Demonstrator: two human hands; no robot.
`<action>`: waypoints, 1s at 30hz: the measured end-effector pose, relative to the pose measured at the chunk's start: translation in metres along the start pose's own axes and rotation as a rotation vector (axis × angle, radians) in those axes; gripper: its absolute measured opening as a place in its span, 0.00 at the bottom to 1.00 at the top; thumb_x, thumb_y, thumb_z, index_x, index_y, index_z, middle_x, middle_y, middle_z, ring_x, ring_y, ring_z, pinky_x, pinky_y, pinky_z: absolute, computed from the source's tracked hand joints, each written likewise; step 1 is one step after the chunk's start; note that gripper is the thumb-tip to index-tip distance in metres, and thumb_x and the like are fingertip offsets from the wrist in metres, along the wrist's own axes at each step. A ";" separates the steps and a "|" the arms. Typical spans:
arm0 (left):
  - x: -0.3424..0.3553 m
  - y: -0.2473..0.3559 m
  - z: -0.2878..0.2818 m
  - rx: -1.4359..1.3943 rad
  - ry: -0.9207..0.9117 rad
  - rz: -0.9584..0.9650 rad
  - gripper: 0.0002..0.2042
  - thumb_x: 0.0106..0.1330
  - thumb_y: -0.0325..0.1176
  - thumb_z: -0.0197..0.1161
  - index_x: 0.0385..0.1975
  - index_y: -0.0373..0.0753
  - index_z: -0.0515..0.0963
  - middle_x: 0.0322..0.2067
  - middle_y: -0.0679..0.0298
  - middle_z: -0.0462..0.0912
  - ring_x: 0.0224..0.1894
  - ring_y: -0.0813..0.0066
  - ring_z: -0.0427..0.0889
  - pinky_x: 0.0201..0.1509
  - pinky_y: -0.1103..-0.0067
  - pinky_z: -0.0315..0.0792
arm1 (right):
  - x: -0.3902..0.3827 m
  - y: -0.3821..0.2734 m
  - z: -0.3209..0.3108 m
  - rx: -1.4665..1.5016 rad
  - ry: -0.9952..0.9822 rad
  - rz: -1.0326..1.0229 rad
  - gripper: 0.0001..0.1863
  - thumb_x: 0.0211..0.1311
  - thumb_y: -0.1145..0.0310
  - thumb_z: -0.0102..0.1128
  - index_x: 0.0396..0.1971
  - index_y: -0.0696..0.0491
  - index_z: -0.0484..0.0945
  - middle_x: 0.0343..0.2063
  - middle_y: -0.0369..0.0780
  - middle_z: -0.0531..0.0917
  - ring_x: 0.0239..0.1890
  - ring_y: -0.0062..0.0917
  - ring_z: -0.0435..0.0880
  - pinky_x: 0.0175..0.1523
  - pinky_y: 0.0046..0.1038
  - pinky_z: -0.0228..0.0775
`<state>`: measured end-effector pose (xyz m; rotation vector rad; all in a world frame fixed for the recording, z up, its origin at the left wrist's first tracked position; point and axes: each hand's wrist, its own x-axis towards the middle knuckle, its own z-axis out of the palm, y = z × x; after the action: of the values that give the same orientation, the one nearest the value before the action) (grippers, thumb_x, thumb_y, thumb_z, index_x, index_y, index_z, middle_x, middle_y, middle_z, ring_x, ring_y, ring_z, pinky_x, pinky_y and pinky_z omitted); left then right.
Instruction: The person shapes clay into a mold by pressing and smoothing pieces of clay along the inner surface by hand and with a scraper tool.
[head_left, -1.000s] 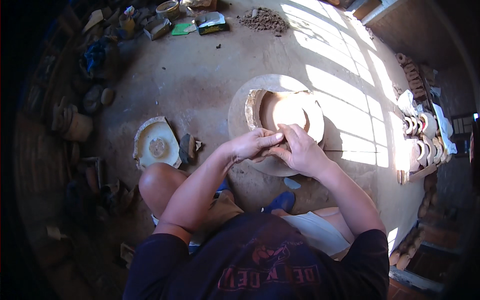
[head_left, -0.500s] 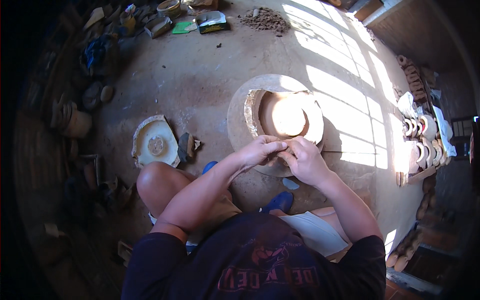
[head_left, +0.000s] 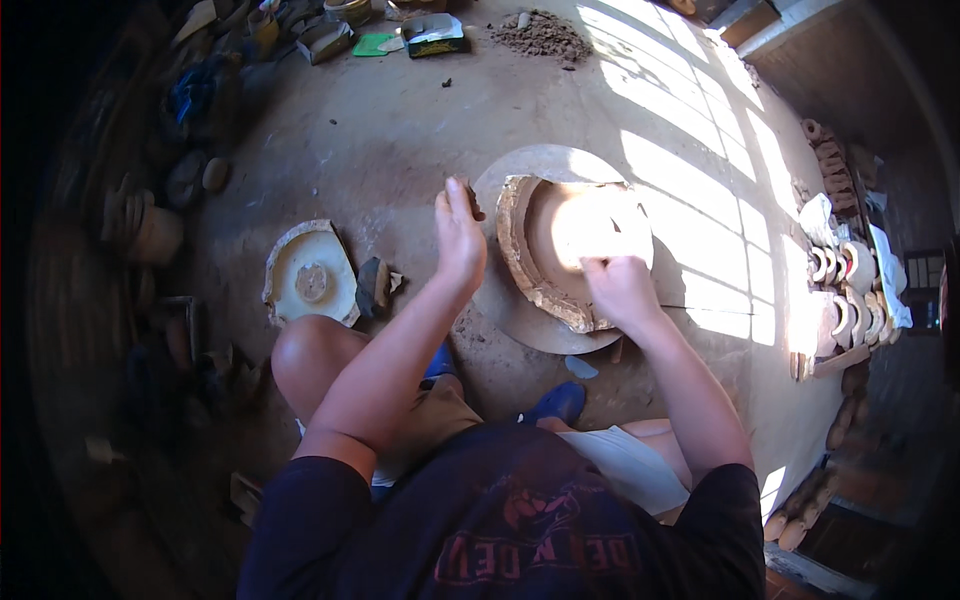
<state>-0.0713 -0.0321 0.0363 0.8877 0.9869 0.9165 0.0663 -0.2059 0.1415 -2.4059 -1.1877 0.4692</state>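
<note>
A broad round slab (head_left: 560,165) lies on the earthen floor (head_left: 350,130) and bears a thick-walled, rough-edged clay mould (head_left: 520,250) at its centre; the mould looks heavy, stiff and crumbly, best taken under its thick left wall rather than by the brittle rim. The right hand (head_left: 620,290) rests curled on the mould's near edge. The left hand (head_left: 460,235), raised beside the slab's left edge, pinches a small dark clay lump (head_left: 471,194).

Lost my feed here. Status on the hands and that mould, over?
Left hand raised, gripping a small dark lump. Right hand pressing the near rim of the clay mould on its round board. Nothing in the way.
</note>
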 end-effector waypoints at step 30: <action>0.026 -0.066 0.029 0.386 -0.066 0.219 0.20 0.80 0.42 0.59 0.57 0.28 0.73 0.51 0.44 0.85 0.54 0.51 0.86 0.61 0.63 0.76 | 0.025 0.026 0.061 0.091 -0.225 -0.167 0.18 0.70 0.58 0.64 0.44 0.59 0.90 0.34 0.51 0.91 0.39 0.41 0.92 0.51 0.38 0.83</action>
<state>-0.0223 -0.0364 -0.0229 1.3647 1.0410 0.8863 0.0696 -0.1871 0.0737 -2.1979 -1.4164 0.7385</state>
